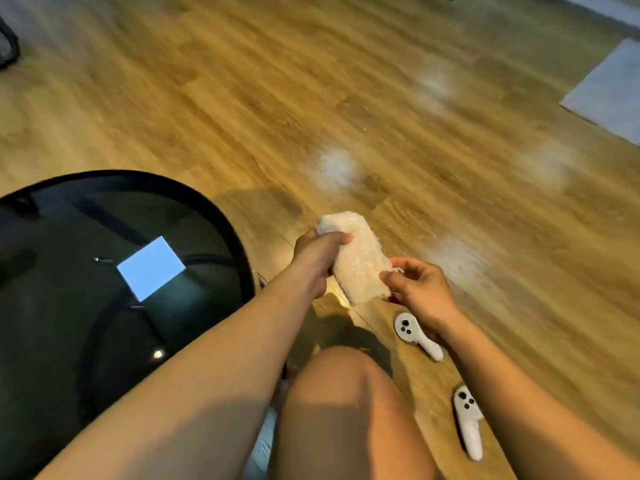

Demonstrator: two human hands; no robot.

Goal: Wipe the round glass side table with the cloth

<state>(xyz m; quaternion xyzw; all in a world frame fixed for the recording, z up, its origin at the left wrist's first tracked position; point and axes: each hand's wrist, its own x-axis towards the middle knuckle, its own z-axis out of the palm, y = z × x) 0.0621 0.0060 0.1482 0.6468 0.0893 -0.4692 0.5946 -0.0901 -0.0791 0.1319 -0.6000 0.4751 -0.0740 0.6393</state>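
Observation:
A folded, fluffy cream cloth (356, 258) is held in the air above the wooden floor, to the right of the table. My left hand (317, 256) grips its far end, fingers curled round it. My right hand (415, 289) pinches the near end between thumb and fingers. The round glass side table (221, 216) with its dark glass top and black rim fills the lower left. A bright rectangular reflection (150, 268) shows on the glass. Neither hand nor the cloth touches the table.
Two white handheld controllers (417, 336) (467, 420) lie on the floor at lower right, near my bare knee (343, 382). A pale grey mat (609, 95) lies at the far right. The wooden floor (311, 81) spreads beyond the hands.

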